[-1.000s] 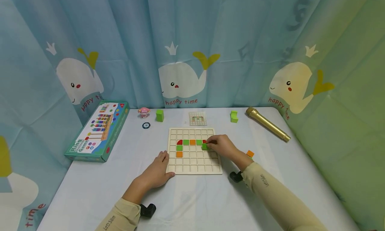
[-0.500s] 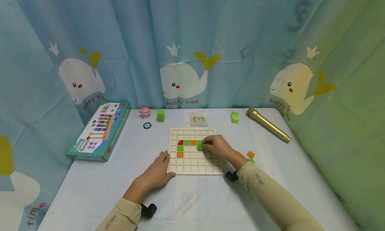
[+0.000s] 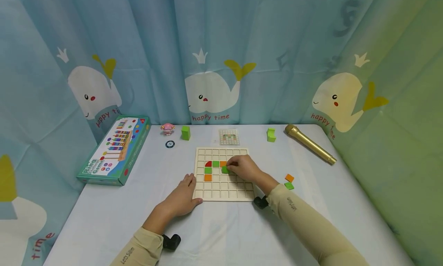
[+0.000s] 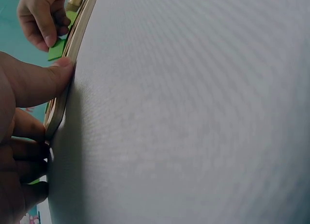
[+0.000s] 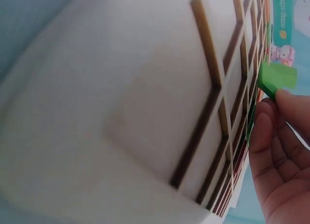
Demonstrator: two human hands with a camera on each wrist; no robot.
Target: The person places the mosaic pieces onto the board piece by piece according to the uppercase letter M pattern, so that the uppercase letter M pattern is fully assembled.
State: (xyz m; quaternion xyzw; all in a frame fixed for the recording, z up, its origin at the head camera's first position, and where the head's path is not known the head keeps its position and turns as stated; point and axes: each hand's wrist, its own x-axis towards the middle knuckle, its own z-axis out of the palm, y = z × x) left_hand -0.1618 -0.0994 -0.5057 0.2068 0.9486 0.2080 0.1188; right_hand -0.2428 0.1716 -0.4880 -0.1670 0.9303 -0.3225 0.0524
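A pale wooden grid board (image 3: 225,196) lies on the table in the head view. My right hand (image 3: 243,168) is over its upper middle, pinching a green square tile (image 5: 279,76) between thumb and fingers. On the board, a red rounded tile (image 3: 208,164), a green tile (image 3: 216,164) and an orange tile (image 3: 223,163) form a row. Below the red one sit another green tile (image 3: 208,170) and another orange tile (image 3: 207,178). The row's right part is hidden behind my right hand. My left hand (image 3: 178,196) rests along the board's left edge, its thumb at the near corner.
Loose orange (image 3: 289,178) and green (image 3: 289,186) tiles lie right of the board. Behind it are a pattern card (image 3: 229,137), green blocks (image 3: 185,133), a pink figurine (image 3: 167,129) and a round disc (image 3: 170,144). A game box (image 3: 114,150) lies left, a gold microphone (image 3: 310,144) right.
My right hand has moved left across the board with the green tile, now covering the row's right part. The loose tiles on the right have come into fuller view. My left hand stays put.
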